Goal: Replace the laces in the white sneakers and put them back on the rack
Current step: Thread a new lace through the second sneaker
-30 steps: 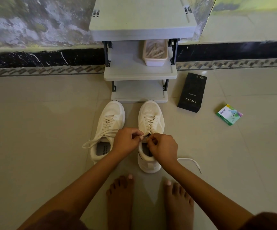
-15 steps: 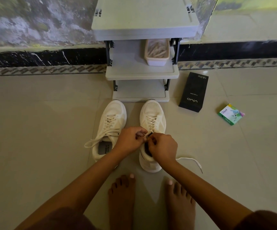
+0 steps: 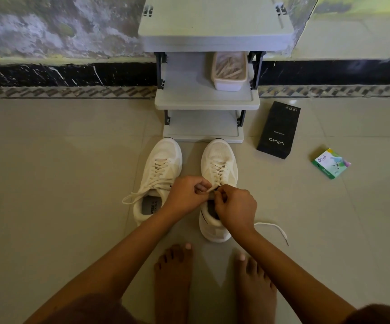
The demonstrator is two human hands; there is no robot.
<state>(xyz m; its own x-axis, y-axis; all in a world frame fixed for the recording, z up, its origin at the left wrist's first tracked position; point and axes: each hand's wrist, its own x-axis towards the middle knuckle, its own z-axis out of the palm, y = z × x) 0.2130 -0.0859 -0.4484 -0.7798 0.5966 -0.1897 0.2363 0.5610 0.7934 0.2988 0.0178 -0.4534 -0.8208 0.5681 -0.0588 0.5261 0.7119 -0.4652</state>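
Head view, looking down. Both white sneakers stand on the tiled floor (image 3: 60, 183) just in front of the rack (image 3: 203, 101), toes towards it and heels towards the person, so each long axis runs straight away from the body. The right-hand sneaker (image 3: 218, 157) is the one being worked on. The left hand (image 3: 184, 197) and right hand (image 3: 236, 208) meet over its top eyelets, fingers curled, each pinching the lace (image 3: 213, 188) that crosses between them. Which eyelet the tip enters is hidden by the fingers.

The right hand lies directly over the shoe's opening; the left reaches across from beside the left-hand sneaker (image 3: 163, 160), which is laced, with its ends trailing untied. A loose lace end (image 3: 274, 226) lies on the floor at the right wrist.

The next pull judged likely runs along the shoe's axis, towards the body.

Legible writing: "vivo" and "120W" on the black box (image 3: 278, 129); "Odonil" on the green box (image 3: 331, 163); "SPEED" partly readable on the left insole. A tub (image 3: 228, 84) sits on the rack's middle shelf.
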